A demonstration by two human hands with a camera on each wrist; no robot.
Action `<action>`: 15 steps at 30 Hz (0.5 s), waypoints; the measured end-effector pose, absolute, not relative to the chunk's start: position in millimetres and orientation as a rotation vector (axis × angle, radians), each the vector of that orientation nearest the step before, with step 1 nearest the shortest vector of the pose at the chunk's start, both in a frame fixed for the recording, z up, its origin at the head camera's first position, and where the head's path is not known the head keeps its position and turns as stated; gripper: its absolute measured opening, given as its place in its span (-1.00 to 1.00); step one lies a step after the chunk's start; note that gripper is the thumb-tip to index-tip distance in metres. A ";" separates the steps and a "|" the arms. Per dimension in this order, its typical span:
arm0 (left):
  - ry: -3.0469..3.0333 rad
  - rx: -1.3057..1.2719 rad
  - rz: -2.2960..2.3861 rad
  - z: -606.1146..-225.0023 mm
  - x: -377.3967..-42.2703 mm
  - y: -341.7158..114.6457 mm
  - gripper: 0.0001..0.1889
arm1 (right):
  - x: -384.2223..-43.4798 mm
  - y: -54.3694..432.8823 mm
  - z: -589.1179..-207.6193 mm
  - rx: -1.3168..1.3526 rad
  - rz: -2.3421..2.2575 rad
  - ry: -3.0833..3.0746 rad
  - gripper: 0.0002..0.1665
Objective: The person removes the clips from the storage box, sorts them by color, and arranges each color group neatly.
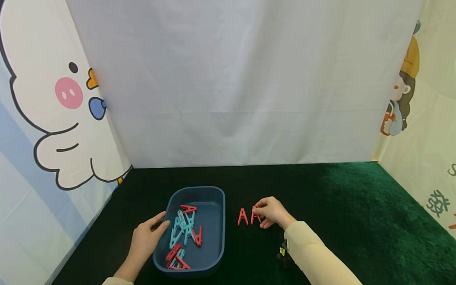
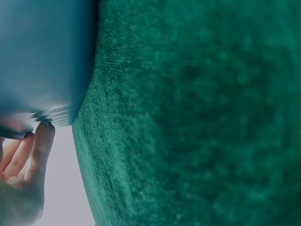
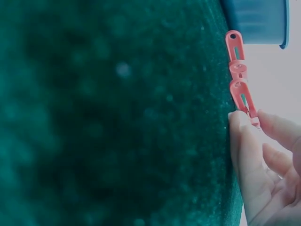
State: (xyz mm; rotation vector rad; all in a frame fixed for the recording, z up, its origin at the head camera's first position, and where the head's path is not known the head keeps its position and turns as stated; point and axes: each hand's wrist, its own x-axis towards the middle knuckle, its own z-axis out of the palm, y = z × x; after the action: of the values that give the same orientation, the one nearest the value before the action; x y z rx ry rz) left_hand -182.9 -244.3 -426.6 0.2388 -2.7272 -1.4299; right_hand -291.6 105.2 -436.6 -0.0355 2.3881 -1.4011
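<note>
A dark blue plastic bin (image 1: 217, 226) holds several red and light blue clothespins. My left hand (image 1: 143, 242) is at the bin's left side, its fingers extended and touching the wall near the rim; the left wrist view shows fingertips (image 2: 45, 125) against the outer wall. To the right of the bin, two red clothespins stand on the green cloth. My right hand (image 1: 272, 213) pinches the right one (image 1: 252, 217) between thumb and fingers, partly covering it. The other red clothespin (image 1: 242, 217) stands between it and the bin, untouched.
Dark green plush cloth (image 1: 346, 213) covers the table. A white curtain (image 1: 230, 84) hangs behind, with printed cloth panels at left (image 1: 30, 186) and right (image 1: 431, 145). A small dark object with a yellow mark (image 1: 282, 251) shows beside the right wrist.
</note>
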 end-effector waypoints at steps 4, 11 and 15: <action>-2.728 0.252 -1.425 -426.7 -182.8 -243.8 -0.49 | -292.4 105.1 -437.4 -0.025 -1.387 2.388 -0.69; -2.733 0.271 -1.421 -426.1 -182.5 -242.9 -0.49 | -292.7 105.5 -438.1 -0.031 -1.376 2.380 -0.68; -2.729 0.271 -1.423 -427.4 -183.3 -243.5 -0.48 | -291.0 106.3 -435.3 -0.045 -1.393 2.370 -0.68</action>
State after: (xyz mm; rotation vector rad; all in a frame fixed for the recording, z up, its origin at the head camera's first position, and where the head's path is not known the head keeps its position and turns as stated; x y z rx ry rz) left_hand -183.3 -243.5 -427.4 0.2710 -2.7293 -1.4228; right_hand -291.0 106.3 -435.3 -0.0450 2.3695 -1.3927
